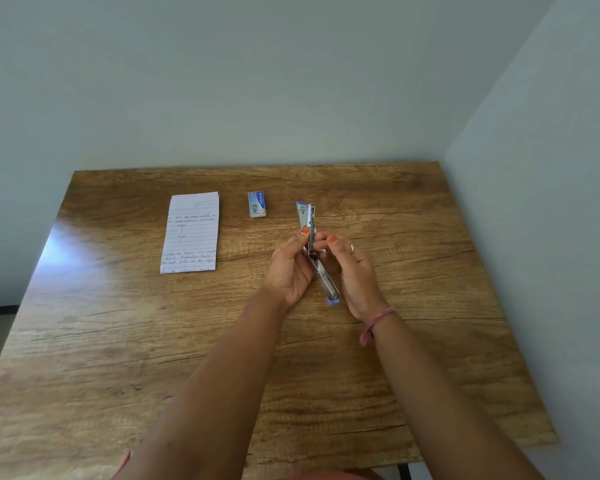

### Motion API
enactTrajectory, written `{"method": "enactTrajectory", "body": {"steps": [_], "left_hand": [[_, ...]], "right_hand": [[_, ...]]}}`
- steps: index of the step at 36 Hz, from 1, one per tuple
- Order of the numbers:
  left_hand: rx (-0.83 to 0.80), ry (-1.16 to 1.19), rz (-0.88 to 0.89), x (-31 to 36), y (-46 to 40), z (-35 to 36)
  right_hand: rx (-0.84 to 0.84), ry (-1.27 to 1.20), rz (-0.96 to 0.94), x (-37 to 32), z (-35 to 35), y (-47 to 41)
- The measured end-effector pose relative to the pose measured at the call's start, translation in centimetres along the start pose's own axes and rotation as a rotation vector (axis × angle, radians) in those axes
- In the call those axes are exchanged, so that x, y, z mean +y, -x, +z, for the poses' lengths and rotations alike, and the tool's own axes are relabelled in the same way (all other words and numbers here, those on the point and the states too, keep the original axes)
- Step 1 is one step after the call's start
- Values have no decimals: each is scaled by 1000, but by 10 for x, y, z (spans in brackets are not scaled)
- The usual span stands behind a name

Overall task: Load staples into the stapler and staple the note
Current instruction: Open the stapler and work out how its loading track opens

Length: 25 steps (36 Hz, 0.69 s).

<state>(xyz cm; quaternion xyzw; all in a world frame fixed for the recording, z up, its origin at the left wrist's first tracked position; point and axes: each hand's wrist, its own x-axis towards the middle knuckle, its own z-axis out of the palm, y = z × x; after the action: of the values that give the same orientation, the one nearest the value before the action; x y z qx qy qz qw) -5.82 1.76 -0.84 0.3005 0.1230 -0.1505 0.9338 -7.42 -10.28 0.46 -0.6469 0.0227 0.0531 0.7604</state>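
A blue and metal stapler (pixel 309 220) is swung open above the wooden table (pixel 118 341), its metal arm reaching back towards me. My left hand (pixel 290 268) grips its middle from the left, thumb on the metal channel. My right hand (pixel 352 268) pinches the same spot from the right. A small blue staple box (pixel 256 204) lies on the table to the left of the stapler. Further left lies the handwritten lined note (pixel 191 233).
The table stands in a corner, with a wall along its far edge and another wall (pixel 534 202) close on the right. Bare wood lies between me and the hands.
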Motion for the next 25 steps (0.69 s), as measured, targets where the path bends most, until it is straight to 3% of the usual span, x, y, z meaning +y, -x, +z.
{"method": "enactTrajectory", "body": {"steps": [7, 13, 25], "left_hand": [[-2, 22, -37, 1, 0, 0], [35, 11, -71, 0, 1, 1], [-2, 57, -172, 4, 0, 0]], "right_hand": [[70, -162, 88, -7, 2, -4], [82, -155, 88, -11, 4, -10], [8, 408, -130, -32, -15, -24]]}}
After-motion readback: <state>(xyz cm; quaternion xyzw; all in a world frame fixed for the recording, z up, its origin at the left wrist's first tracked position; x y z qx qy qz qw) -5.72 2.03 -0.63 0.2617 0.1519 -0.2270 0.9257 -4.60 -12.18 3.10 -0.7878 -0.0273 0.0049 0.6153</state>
